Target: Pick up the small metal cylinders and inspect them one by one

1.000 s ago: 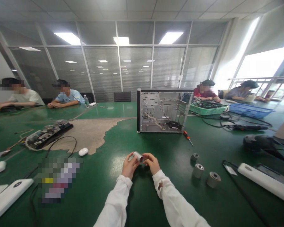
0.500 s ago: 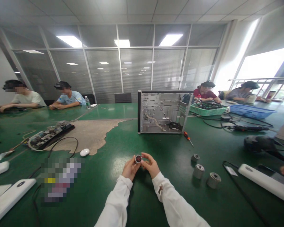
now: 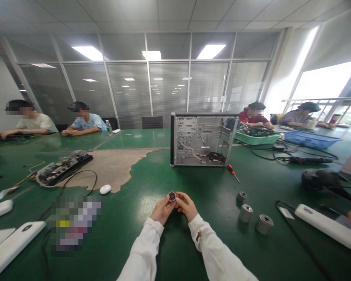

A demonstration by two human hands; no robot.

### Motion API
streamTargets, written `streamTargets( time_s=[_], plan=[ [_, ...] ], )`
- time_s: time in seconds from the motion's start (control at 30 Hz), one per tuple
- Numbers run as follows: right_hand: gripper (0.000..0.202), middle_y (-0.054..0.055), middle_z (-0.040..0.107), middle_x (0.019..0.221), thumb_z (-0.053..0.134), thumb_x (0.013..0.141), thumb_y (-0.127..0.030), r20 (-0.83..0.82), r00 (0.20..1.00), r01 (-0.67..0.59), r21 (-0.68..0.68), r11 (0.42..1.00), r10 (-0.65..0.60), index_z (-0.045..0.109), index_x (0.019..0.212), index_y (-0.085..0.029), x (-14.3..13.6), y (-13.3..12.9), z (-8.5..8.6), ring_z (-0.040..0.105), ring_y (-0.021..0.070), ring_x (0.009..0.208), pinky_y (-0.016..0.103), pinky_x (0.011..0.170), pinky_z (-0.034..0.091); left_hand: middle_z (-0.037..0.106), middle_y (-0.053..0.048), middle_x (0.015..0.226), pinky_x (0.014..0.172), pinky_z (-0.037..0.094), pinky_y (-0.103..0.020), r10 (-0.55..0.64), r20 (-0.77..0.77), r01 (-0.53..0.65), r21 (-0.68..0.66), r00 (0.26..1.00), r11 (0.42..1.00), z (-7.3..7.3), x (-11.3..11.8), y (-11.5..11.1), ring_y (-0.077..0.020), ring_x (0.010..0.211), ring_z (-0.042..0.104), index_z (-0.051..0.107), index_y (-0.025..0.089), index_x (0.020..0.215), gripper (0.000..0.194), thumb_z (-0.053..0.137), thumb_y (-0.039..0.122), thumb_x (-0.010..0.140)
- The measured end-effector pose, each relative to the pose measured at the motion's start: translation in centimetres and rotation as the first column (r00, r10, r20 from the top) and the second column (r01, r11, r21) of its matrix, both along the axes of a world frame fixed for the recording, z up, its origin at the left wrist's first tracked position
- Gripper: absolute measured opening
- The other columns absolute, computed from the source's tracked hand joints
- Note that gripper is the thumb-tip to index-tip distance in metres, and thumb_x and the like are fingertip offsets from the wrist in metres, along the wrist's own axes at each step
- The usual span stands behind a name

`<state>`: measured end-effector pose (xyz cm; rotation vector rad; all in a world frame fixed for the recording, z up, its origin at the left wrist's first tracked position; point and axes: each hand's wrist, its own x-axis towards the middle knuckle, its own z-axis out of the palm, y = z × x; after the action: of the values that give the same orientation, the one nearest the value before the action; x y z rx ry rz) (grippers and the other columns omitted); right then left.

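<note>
Between the fingertips of both hands is a small round metal cylinder, its end face turned toward me, with a silvery rim and a dark, reddish inside. My left hand grips it from the left with thumb and fingers. On the other side, my right hand pinches its right edge. To the right on the green table stand three metal cylinders: a small one, a middle one and a larger one. The underside of the held cylinder is hidden by my fingers.
Ahead stands an opened computer case, with an orange screwdriver beside it. White power strips and cables lie right and left. A green basket and a blue basket sit far right. Several people sit around the table.
Both hands keep hold of the metal cylinder, which has shifted only very slightly. The whole view has dropped a few pixels. Nothing else visibly differs.
</note>
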<state>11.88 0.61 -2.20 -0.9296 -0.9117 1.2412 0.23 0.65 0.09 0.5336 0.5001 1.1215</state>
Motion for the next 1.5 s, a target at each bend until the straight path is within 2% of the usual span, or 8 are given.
streamTargets(
  time_s=[0.17,0.33,0.53,0.83,1.1,1.27,1.37,1.5],
  plan=[
    [0.039,0.002,0.058,0.078,0.062,0.056,-0.043,-0.176,0.984,-0.040,-0.056,0.998,0.030,0.054,0.086,-0.019,0.2,-0.3,0.7,0.052,0.0074,0.046,0.017,0.036,0.032,0.062,-0.017,0.084,0.065,0.052,-0.022,-0.065,0.061,0.073,-0.149,0.996,0.986,1.4,-0.4,-0.3,-0.0179,0.075,0.061,0.055,-0.001,0.089,0.041,0.049,0.037,0.074],
    [0.037,0.002,0.059,0.073,0.063,0.056,-0.040,-0.225,0.973,-0.063,-0.095,0.993,0.041,0.054,0.084,-0.017,0.8,-0.8,1.6,0.052,0.0082,0.048,0.017,0.038,0.032,0.061,-0.020,0.080,0.064,0.052,-0.021,-0.091,0.130,0.119,-0.227,0.987,0.967,1.9,-0.7,-0.3,-0.0181,0.073,0.061,0.052,-0.007,0.090,0.059,0.045,0.048,0.072],
    [0.037,0.002,0.060,0.069,0.067,0.051,-0.035,-0.247,0.968,-0.068,-0.138,0.988,0.032,0.055,0.080,-0.017,0.9,-0.7,1.7,0.052,0.0073,0.046,0.017,0.039,0.033,0.062,-0.019,0.077,0.069,0.050,-0.023,-0.127,0.173,0.160,-0.191,0.977,0.968,1.7,-0.8,-0.3,-0.0186,0.073,0.061,0.053,-0.006,0.089,0.059,0.043,0.049,0.072],
    [0.033,0.000,0.061,0.066,0.068,0.050,-0.033,-0.244,0.969,-0.068,-0.133,0.989,0.033,0.057,0.076,-0.017,0.9,-0.6,1.3,0.051,0.0069,0.046,0.017,0.039,0.034,0.061,-0.019,0.085,0.074,0.048,-0.024,-0.173,0.246,0.200,-0.088,0.954,0.976,2.2,-1.0,-1.1,-0.0184,0.081,0.059,0.050,-0.005,0.095,0.055,0.041,0.045,0.075],
    [0.034,0.002,0.062,0.070,0.069,0.049,-0.032,-0.237,0.971,-0.054,-0.142,0.988,0.019,0.057,0.076,-0.016,1.0,-0.5,1.2,0.052,0.0071,0.046,0.017,0.039,0.034,0.059,-0.017,0.093,0.083,0.044,-0.027,-0.093,0.237,0.097,-0.007,0.967,0.995,1.5,-0.8,-0.6,-0.0198,0.093,0.054,0.051,0.000,0.097,0.042,0.046,0.036,0.075],
    [0.033,0.003,0.062,0.070,0.069,0.048,-0.031,-0.227,0.974,-0.045,-0.158,0.986,0.009,0.057,0.075,-0.016,1.0,-0.5,1.3,0.051,0.0075,0.045,0.018,0.039,0.034,0.061,-0.015,0.091,0.083,0.044,-0.028,0.033,0.189,-0.041,0.037,0.981,0.998,0.8,-0.6,-0.1,-0.0207,0.094,0.054,0.056,0.004,0.087,0.025,0.053,0.022,0.072],
    [0.033,0.003,0.062,0.070,0.069,0.048,-0.031,-0.226,0.974,-0.041,-0.158,0.987,0.004,0.057,0.074,-0.016,0.9,-0.5,1.3,0.051,0.0074,0.045,0.018,0.039,0.034,0.062,-0.011,0.088,0.083,0.044,-0.029,0.136,0.109,-0.145,0.082,0.985,0.986,0.4,-0.4,0.2,-0.0202,0.092,0.055,0.057,0.007,0.083,0.019,0.059,0.017,0.066],
    [0.032,0.002,0.061,0.069,0.069,0.048,-0.031,-0.232,0.973,-0.046,-0.158,0.986,0.008,0.057,0.073,-0.016,0.9,-0.5,1.3,0.050,0.0074,0.045,0.018,0.039,0.033,0.060,-0.006,0.089,0.082,0.043,-0.031,0.291,-0.102,-0.271,0.174,0.951,0.947,-0.2,-0.1,0.7,-0.0173,0.086,0.057,0.054,0.013,0.088,0.035,0.067,0.017,0.056]
  ],
)
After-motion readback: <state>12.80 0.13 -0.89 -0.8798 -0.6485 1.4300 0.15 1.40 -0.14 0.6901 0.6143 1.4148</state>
